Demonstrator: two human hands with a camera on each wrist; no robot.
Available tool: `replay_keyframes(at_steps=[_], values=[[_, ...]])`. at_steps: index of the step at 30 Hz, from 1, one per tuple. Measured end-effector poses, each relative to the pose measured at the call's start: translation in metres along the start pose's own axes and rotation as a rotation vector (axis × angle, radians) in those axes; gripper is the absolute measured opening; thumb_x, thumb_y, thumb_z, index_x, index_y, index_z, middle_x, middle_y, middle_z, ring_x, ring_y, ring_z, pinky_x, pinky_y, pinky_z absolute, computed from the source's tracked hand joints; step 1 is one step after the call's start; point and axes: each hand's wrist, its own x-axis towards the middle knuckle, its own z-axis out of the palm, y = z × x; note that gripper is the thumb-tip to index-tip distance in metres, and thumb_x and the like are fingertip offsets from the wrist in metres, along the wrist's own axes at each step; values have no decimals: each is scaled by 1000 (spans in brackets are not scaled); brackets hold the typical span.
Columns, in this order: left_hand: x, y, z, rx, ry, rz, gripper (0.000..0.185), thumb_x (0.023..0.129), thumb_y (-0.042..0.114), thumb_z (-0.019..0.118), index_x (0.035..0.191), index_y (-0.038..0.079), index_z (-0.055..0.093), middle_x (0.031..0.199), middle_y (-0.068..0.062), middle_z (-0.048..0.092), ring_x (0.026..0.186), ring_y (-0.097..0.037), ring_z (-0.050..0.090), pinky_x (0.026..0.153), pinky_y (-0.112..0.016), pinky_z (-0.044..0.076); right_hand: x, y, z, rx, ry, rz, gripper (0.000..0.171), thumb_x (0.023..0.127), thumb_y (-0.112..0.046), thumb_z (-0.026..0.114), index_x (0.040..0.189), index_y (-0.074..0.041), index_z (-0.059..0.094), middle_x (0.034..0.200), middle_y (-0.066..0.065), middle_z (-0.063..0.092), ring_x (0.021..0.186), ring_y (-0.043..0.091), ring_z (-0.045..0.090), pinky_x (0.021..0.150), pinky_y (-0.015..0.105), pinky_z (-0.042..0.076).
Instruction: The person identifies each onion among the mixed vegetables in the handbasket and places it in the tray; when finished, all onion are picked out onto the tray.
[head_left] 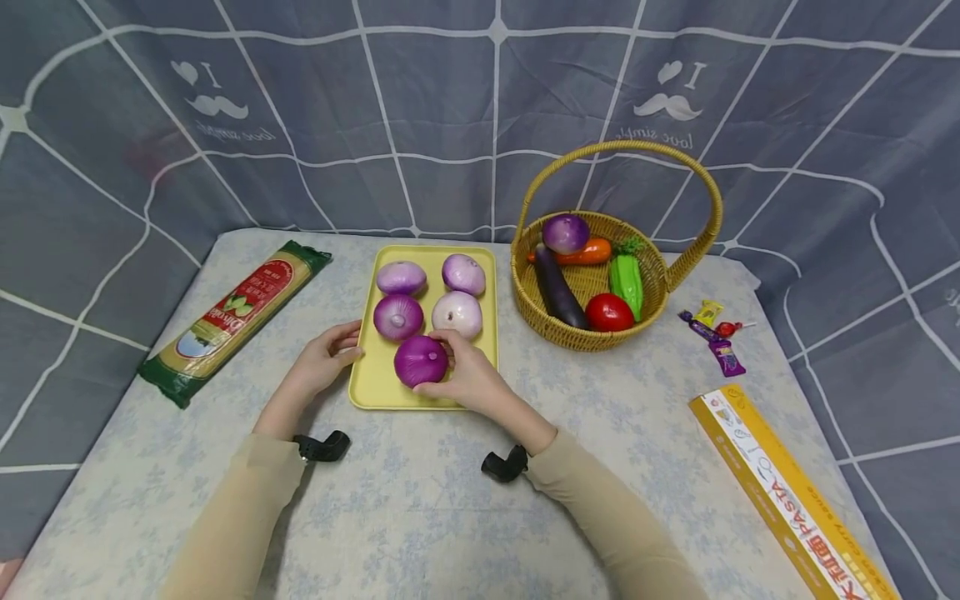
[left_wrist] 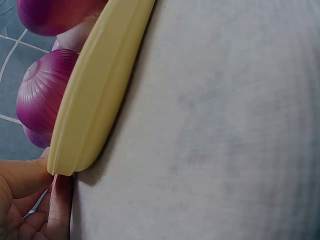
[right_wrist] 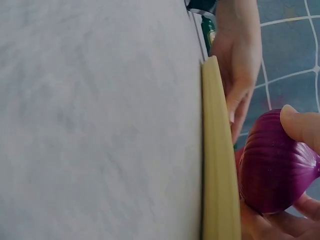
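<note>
A yellow tray (head_left: 365, 392) lies on the table with several purple onions on it, among them a ribbed onion (head_left: 398, 317) and a paler onion (head_left: 457, 314). My right hand (head_left: 471, 377) grips a deep-purple onion (head_left: 420, 362) at the tray's near part, thumb on one side and fingers on the other. In the right wrist view this onion (right_wrist: 272, 162) appears just above the tray's rim (right_wrist: 220, 165). At the tray's left edge, my left hand (head_left: 322, 362) pinches the rim, with the thumb (left_wrist: 25, 176) on top and fingers against the outer side.
Right of the tray stands a wicker basket (head_left: 558, 332) with a tall handle, holding an eggplant, a carrot, a tomato and other vegetables. Candies (head_left: 726, 357) and a pasta box (head_left: 795, 500) lie further right. A noodle packet (head_left: 236, 321) lies on the left. A grey curtain (head_left: 435, 100) hangs behind.
</note>
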Motion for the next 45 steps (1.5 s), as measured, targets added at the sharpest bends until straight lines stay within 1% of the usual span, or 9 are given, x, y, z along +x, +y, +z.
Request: replay_keyframes(at_steps=[5, 13, 19, 26, 33, 36, 41, 43, 45], values=[[-1, -1, 1, -10, 0, 2, 56, 102, 10, 52, 154, 5, 32, 144, -23, 49, 133, -34, 47, 86, -9, 44, 2, -2, 9, -67, -24, -31, 79, 73, -26, 88, 138, -6, 48, 134, 12, 58, 118, 24, 59, 100, 37, 50], [-5, -3, 0, -14, -10, -3, 56, 102, 11, 52, 154, 5, 31, 144, -23, 49, 133, -34, 47, 94, -16, 46, 5, -9, 16, -158, -47, -36, 81, 74, -26, 88, 140, -5, 47, 147, 13, 48, 136, 25, 47, 113, 38, 40], [-3, -1, 0, -3, -9, -2, 56, 102, 12, 52, 154, 6, 31, 144, -22, 49, 133, -34, 47, 96, -20, 46, 7, -10, 18, -169, -47, -10, 87, 75, -25, 87, 146, -4, 41, 149, 15, 45, 137, 26, 45, 114, 39, 39], [-2, 3, -1, 9, -12, 8, 56, 102, 12, 52, 154, 6, 31, 145, -22, 48, 133, -34, 47, 101, -27, 46, 7, -9, 18, -185, -54, -9, 87, 76, -26, 87, 146, -4, 41, 148, 17, 44, 137, 27, 44, 114, 40, 39], [-1, 1, 0, 10, -12, 13, 56, 102, 11, 52, 154, 5, 31, 146, -22, 48, 134, -35, 47, 107, -40, 44, 7, -8, 17, -192, -67, -12, 86, 77, -26, 86, 146, -5, 41, 150, 16, 42, 140, 27, 41, 115, 40, 37], [-1, 0, 0, 5, -11, 10, 56, 102, 11, 52, 154, 6, 31, 145, -22, 48, 134, -35, 47, 106, -36, 45, 6, -8, 17, -185, -73, -6, 86, 78, -27, 85, 148, -6, 40, 152, 17, 40, 141, 27, 40, 116, 40, 37], [-1, -1, 0, -5, -10, 8, 56, 102, 11, 52, 154, 6, 31, 145, -23, 48, 134, -34, 47, 95, -17, 46, 3, -11, 13, -157, -66, -1, 87, 77, -28, 85, 149, -8, 39, 152, 16, 40, 126, 27, 54, 106, 37, 46], [-1, -1, 0, -3, -6, 10, 56, 102, 11, 52, 154, 6, 32, 144, -23, 49, 133, -34, 47, 91, -12, 45, 1, -13, 9, -148, -55, -6, 86, 77, -29, 85, 148, -8, 41, 149, 15, 43, 118, 27, 57, 101, 37, 49], [-1, -1, 0, -3, -5, 13, 56, 102, 11, 52, 154, 6, 32, 144, -23, 49, 133, -34, 47, 89, -10, 44, -1, -15, 4, -143, -43, -13, 84, 78, -30, 85, 147, -8, 42, 146, 15, 46, 117, 28, 57, 99, 38, 49]])
